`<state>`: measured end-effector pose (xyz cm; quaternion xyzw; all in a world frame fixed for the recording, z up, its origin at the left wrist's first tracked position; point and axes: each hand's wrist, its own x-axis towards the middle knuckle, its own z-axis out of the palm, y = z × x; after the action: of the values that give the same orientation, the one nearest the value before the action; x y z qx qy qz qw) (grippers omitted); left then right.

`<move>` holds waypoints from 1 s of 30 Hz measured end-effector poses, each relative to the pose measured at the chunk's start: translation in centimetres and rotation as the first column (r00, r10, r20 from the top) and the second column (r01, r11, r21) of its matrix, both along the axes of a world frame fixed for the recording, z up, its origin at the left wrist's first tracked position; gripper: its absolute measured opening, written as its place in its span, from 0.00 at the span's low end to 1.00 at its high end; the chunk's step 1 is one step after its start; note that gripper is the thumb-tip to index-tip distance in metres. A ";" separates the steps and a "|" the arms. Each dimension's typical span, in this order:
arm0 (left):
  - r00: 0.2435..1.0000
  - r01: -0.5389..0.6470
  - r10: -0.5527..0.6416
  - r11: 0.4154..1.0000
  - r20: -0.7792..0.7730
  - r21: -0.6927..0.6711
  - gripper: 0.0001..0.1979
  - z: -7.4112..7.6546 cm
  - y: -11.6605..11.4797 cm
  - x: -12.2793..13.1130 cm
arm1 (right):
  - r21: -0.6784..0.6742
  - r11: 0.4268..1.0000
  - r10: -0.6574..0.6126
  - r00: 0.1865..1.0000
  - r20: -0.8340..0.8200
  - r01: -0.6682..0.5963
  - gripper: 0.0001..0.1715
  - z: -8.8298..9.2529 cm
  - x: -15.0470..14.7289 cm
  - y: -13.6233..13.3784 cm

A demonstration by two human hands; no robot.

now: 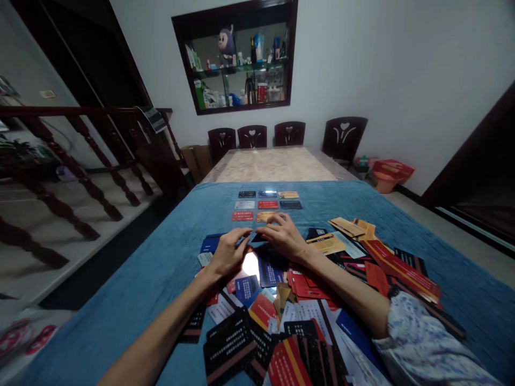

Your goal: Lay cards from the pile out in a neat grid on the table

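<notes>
A dark card [258, 237] is pinched in the fingers of my right hand [284, 236], just above the loose pile. My left hand [231, 251] is beside it, thumb and fingers apart with nothing visible between them. Ahead, cards lie in neat rows: a black card [247, 194], a blue card [267, 194] and a gold card [288, 195] at the back. Behind them toward me come a silver card [245, 205], a red card [268, 205] and a dark blue card [291, 205]. The nearest row has another red card [242, 216] and a gold card [264, 216], partly hidden by my right hand.
Many mixed cards overlap under my forearms, including black cards [229, 348] and blue cards [247, 289]. More cards spread right, with a long red card [402, 268]. A blue cloth [161, 241] covers the table's near part. Chairs [289, 134] stand at the far end.
</notes>
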<state>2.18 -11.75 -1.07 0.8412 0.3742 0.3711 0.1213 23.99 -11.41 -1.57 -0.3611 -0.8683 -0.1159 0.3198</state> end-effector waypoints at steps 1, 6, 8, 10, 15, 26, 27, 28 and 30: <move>1.000 -0.001 0.001 1.000 0.002 -0.010 0.12 0.0 -0.1 0.2 | 0.001 1.000 0.013 1.000 -0.001 -0.013 0.14 -0.1 -0.1 0.0; 1.000 0.022 -0.022 0.998 -0.013 -0.051 0.13 0.0 -0.4 1.0 | 0.012 0.998 0.056 0.998 -0.014 -0.056 0.11 -0.5 -0.3 0.1; 0.999 0.027 -0.028 0.998 -0.025 -0.062 0.12 0.1 -0.5 1.2 | 0.010 0.999 0.053 0.999 -0.003 -0.053 0.11 -0.5 -0.4 0.1; 0.999 0.019 -0.022 0.998 -0.038 -0.066 0.10 0.2 -0.5 1.2 | 0.005 0.999 0.036 0.999 0.003 -0.036 0.11 -0.7 -0.3 0.2; 0.998 -0.032 0.029 0.998 -0.053 -0.058 0.09 0.3 -0.1 0.5 | -0.065 0.997 -0.036 0.999 -0.010 0.036 0.12 -1.2 0.0 0.6; 0.997 -0.033 0.030 0.998 -0.066 -0.044 0.13 -0.1 0.9 -0.5 | -0.195 0.972 -0.122 0.992 0.046 0.128 0.18 -1.3 0.1 0.5; 0.997 -0.032 0.029 0.999 -0.072 -0.042 0.13 -0.1 1.0 -0.5 | -0.208 0.969 -0.128 0.990 0.056 0.137 0.19 -1.2 0.1 0.5; 0.997 -0.033 0.030 0.999 -0.075 -0.041 0.12 -0.2 1.1 -0.5 | -0.221 0.964 -0.138 0.988 0.068 0.150 0.20 -1.0 0.1 0.4; 0.996 -0.041 0.038 0.998 -0.075 -0.041 0.12 -0.3 1.3 -0.5 | -0.255 0.949 -0.167 0.981 0.100 0.188 0.22 -0.7 0.1 0.2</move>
<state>1.67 -10.44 -1.41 0.8441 0.4027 0.3339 0.1181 24.12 -11.20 -2.29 -0.4722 -0.8517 -0.0416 0.2234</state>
